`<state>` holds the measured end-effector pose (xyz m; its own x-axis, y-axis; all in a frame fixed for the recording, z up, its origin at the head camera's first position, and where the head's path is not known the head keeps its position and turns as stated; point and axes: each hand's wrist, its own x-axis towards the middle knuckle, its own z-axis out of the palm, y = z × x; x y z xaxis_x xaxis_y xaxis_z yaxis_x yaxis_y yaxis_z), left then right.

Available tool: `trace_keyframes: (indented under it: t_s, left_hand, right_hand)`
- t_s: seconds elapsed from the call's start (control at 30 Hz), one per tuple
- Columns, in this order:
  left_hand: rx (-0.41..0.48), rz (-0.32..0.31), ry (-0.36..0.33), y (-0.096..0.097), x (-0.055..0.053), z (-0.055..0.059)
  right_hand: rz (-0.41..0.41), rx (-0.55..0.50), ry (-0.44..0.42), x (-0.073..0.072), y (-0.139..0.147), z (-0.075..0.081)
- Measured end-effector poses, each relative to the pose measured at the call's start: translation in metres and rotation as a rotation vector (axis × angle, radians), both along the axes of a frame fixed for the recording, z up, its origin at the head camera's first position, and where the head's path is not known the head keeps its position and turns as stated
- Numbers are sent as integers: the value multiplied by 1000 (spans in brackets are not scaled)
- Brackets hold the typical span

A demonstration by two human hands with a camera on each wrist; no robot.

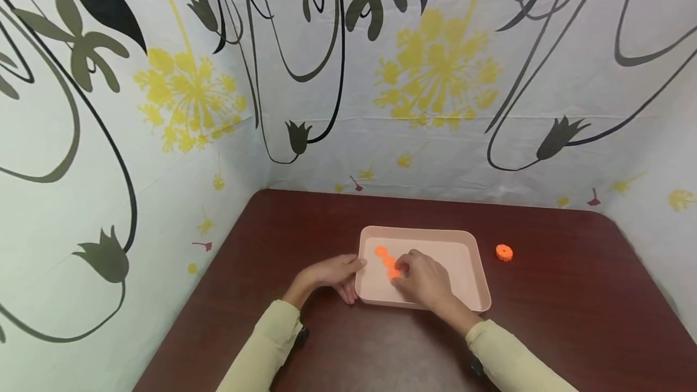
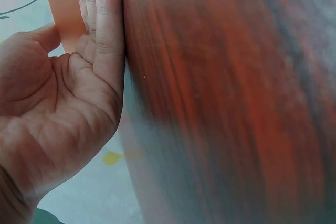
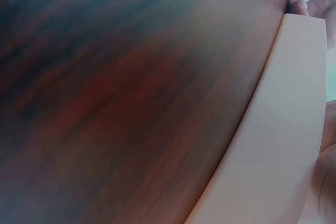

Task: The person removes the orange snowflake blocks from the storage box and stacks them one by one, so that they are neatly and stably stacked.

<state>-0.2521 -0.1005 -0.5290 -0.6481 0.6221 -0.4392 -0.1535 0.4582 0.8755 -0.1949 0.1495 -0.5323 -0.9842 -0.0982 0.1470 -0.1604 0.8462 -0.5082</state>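
Observation:
A shallow light-pink tray (image 1: pixel 463 259) lies on the table. My left hand (image 1: pixel 332 272) grips its left side, thumb at the rim and fingers along the outer wall; the left wrist view shows this hand (image 2: pixel 68 87) with its fingers low against the tabletop. Several orange round pieces (image 1: pixel 380 251) form a slanting row inside the tray's left half. Over the tray, my right hand (image 1: pixel 425 277) pinches an orange piece (image 1: pixel 394 273) at the lower end of that row, its fingers partly hiding it. In the right wrist view the tray wall (image 3: pixel 278 119) covers most of this hand.
A thick orange notched disc (image 1: pixel 504 252) with a small centre hole lies on the dark reddish-brown table (image 1: pixel 572 295), right of the tray. White cloth (image 1: pixel 337 95) printed with flowers and stems hangs behind and beside the table.

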Motion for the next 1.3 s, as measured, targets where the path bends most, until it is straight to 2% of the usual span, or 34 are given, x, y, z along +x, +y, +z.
trace_keyframes:
  t_s: [0.33, 0.6, 0.77, 0.97, 1.17, 1.3]
  left_hand:
    - [3, 5, 9, 1, 1, -1]
    - [14, 6, 11, 1, 2, -2]
    - [4, 11, 17, 1, 2, 0]
    - [10, 8, 20, 3, 1, -2]
    - [2, 15, 9, 2, 1, -1]
    - [-1, 19, 9, 1, 1, -1]
  right_hand:
    - [18, -16, 10, -3, 8, 0]
    - [21, -92, 42, -6, 33, 16]
    - [16, -111, 134, -6, 59, 26]
    - [-42, -138, 161, -6, 99, 34]
    - [-75, -113, 282, -8, 140, 31]
    - [-120, -93, 285, -12, 166, 28]
